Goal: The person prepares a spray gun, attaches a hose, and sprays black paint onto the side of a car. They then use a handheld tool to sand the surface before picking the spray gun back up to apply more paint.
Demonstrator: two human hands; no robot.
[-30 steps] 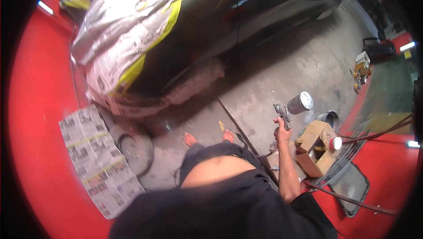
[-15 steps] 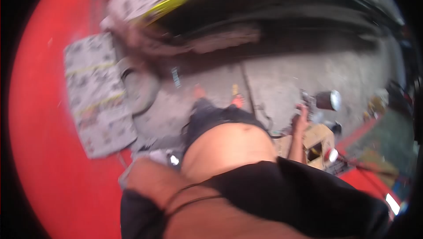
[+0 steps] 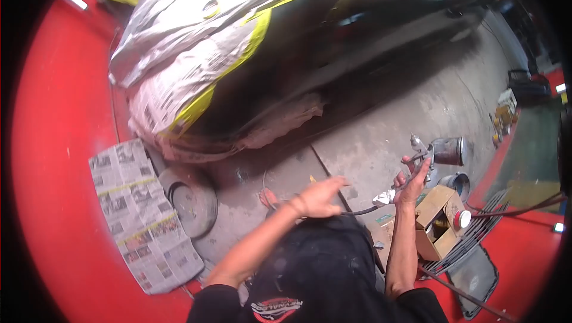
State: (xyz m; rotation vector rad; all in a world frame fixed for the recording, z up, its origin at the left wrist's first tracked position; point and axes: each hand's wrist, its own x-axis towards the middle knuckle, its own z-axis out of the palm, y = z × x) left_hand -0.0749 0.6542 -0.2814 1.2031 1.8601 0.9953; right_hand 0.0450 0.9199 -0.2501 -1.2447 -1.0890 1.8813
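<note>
My right hand [image 3: 410,185] is wrapped round the handle of a spray gun [image 3: 424,155]. A grey metal cup [image 3: 450,151] sits on the gun's far side, tipped sideways in the view. From below the grip, a dark air hose [image 3: 362,210] runs toward my body, with a white wrapping [image 3: 384,197] near its joint. My left hand [image 3: 322,197] is in front of my waist, fingers stretched out and holding nothing. Ahead stands a car body with a black painted side [image 3: 286,55], edged by yellow masking tape [image 3: 257,37] and newspaper [image 3: 196,73].
A newspaper-covered panel [image 3: 146,216] and a tyre [image 3: 193,204] lie on my left. By my right arm are an open cardboard box [image 3: 434,242], a white-capped container [image 3: 462,219], a metal can [image 3: 457,183] and a dark grille [image 3: 476,248]. Hoses [image 3: 465,293] cross the red floor.
My left hand has come into view in front of my waist. My shirt, lifted before, now hangs down. The view has shifted up toward the car; my right hand still holds the spray gun.
</note>
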